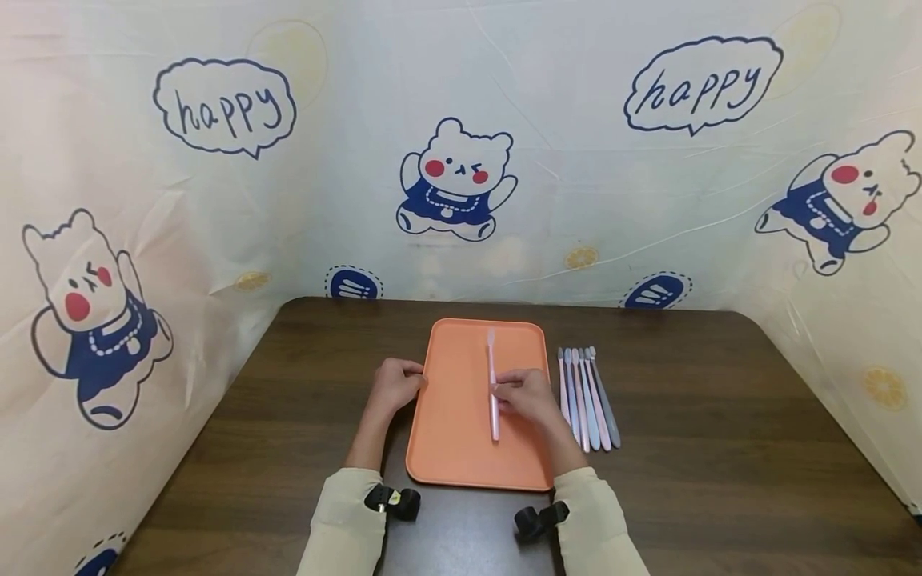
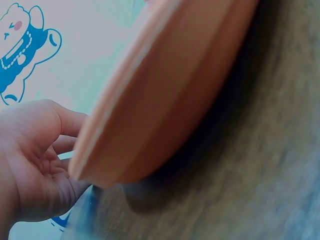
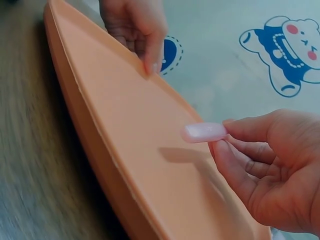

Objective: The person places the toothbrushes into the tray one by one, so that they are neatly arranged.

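A pink toothbrush (image 1: 493,412) is pinched between the thumb and fingers of my right hand (image 1: 529,396). It points away from me over the orange tray (image 1: 454,432), bristle end at the far side. In the right wrist view the handle end of the toothbrush (image 3: 204,132) hangs above the tray floor and casts a shadow on it. My left hand (image 1: 394,386) holds the tray's left rim, with the thumb (image 3: 152,55) over the edge. From the left wrist view, the other fingers of the left hand (image 2: 45,160) are partly hidden by the tray.
Several pink, blue and grey toothbrushes (image 1: 587,400) lie side by side on the dark wooden table (image 1: 720,416), just right of the tray. A patterned curtain (image 1: 576,200) surrounds the table at the back and sides.
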Tool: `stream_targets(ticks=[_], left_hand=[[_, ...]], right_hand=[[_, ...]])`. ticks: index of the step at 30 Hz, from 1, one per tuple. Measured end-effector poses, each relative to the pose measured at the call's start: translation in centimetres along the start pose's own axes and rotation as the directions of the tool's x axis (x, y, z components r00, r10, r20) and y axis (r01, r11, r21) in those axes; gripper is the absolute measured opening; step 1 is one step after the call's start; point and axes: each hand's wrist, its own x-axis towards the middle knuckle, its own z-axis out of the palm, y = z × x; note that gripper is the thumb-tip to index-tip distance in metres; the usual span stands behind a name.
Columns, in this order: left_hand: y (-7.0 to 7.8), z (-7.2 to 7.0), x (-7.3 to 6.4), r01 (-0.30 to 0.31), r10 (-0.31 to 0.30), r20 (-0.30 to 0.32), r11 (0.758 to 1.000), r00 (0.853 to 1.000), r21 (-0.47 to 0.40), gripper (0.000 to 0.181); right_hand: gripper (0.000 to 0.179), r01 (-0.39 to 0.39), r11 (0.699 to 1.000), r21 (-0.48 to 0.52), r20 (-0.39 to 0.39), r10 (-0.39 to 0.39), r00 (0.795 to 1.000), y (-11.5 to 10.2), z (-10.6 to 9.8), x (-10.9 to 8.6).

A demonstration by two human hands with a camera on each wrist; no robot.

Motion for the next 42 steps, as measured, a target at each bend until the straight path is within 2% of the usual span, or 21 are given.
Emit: stream_targets(ticks=[16, 23, 27, 33, 42], left_hand=[[0.0, 0.1, 0.1, -0.004, 0.004, 0.001, 1.000, 1.000, -0.002, 0.025], [0.2, -0.1, -0.2, -0.034, 0.034, -0.003, 0.999, 0.999, -0.005, 0.026], [0.2, -0.1, -0.2, -0.030, 0.030, -0.013, 1.000, 0.999, 0.007, 0.026], [-0.2, 0.1, 0.1, 0.011, -0.011, -0.013, 1.000, 1.000, 0.018, 0.025], [-0.1, 0.1, 0.1, 0.003, -0.003, -0.026, 1.000, 1.000, 0.025, 0.025]], right_hand=[[0.022, -0.039, 0.999, 0.003, 0.031, 0.039, 0.999, -0.9, 3.1, 0.2], [0.021, -0.063, 0.998, -0.017, 0.023, 0.063, 0.998, -0.8, 4.2, 0.4], [0.021, -0.054, 0.998, -0.023, 0.007, 0.054, 0.999, -0.9, 4.8, 0.6], [0.018, -0.029, 0.998, -0.049, -0.009, 0.029, 1.000, -1.0, 5.8, 0.8], [0.016, -0.017, 0.993, -0.120, -0.030, 0.014, 0.999, -1.2, 6.4, 1.2]])
